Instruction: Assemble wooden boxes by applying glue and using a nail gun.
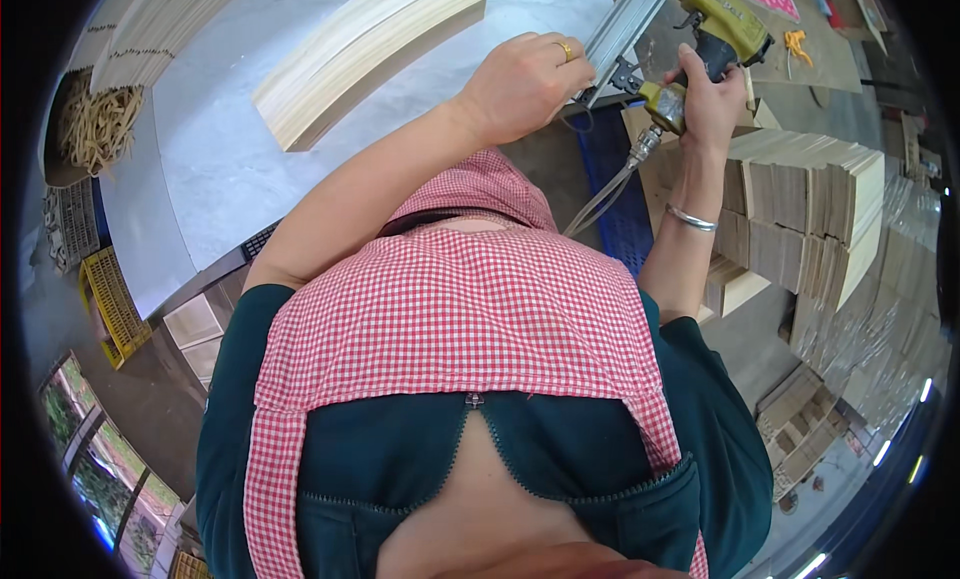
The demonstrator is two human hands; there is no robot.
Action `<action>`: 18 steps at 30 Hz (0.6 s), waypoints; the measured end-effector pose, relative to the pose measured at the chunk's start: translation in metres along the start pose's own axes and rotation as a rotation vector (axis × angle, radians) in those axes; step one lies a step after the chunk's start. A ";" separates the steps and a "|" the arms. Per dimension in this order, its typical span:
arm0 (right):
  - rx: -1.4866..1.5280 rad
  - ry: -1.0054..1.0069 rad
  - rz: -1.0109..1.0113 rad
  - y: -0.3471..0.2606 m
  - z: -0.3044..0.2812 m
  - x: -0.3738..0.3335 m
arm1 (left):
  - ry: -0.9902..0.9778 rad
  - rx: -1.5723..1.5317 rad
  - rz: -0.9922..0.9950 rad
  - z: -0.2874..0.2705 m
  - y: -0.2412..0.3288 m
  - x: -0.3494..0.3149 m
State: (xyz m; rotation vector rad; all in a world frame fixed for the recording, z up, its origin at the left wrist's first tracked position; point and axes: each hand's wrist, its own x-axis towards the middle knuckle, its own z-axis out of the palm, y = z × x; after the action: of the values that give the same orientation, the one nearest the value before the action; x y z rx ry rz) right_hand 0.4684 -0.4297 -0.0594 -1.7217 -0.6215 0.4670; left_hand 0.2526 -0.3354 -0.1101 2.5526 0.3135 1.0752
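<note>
- Apron (460,319) of red-and-white check covers your chest, nearest of all.
- Your right hand (712,104) is wrapped around the dark grip of a green air tool (735,24), held off to your front right.
- Your left hand (525,84) is curled, fingertips at the near end of a silver rail (625,29) beside the tool; you cannot tell whether they pinch anything.
- A hose (612,189) drops from the tool's fitting and crosses the space between your forearms, over a blue perforated surface (608,159).
- Left of that, a curved block of pale wood strips (370,54) lies on the table (210,179), near your left forearm.
- Stacked boards (800,199) crowd the space just right of your right forearm.
- Farther left sit a yellow crate (112,304) and a bundle of tan strips (100,124).
</note>
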 end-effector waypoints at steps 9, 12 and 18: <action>-0.324 0.064 -0.421 -0.093 0.039 -0.034 | 0.081 -0.099 -0.359 -0.078 -0.003 -0.085; -0.314 0.055 -0.312 -0.113 0.029 -0.059 | -0.007 0.008 -0.402 -0.114 0.004 -0.109; -0.603 -0.243 -0.126 -0.078 0.007 -0.077 | 0.029 0.415 -0.506 -0.188 -0.041 -0.142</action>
State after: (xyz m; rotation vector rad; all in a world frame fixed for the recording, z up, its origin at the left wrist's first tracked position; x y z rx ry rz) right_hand 0.3914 -0.4595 0.0132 -2.1896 -1.1243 0.4276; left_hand 0.0162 -0.3014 -0.0957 2.5680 1.2255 0.9179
